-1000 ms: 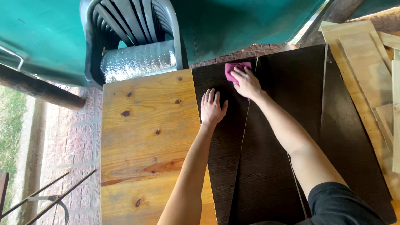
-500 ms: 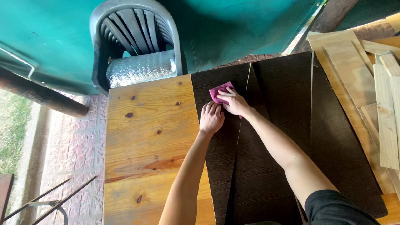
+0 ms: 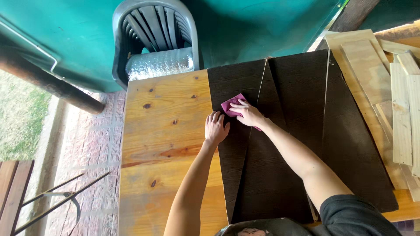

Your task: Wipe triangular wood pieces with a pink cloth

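Head view, as I read it: my right hand (image 3: pixel 248 114) presses flat on a pink sanding pad (image 3: pixel 232 105) lying on the left dark-stained board (image 3: pixel 238 175). My left hand (image 3: pixel 216 129) rests open, fingers spread, at that board's left edge, just beside the right. Boards lie on a pine table (image 3: pixel 162 131); a grey plastic chair (image 3: pixel 153 30) stands at the far side.

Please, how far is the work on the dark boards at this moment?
Looks done: the dark boards lying on the wooden table all appear evenly dark. In hand: the right hand presses a pink pad on the leftmost board, while the left hand lies flat at its edge. Left: the pale planks at the right look untreated.
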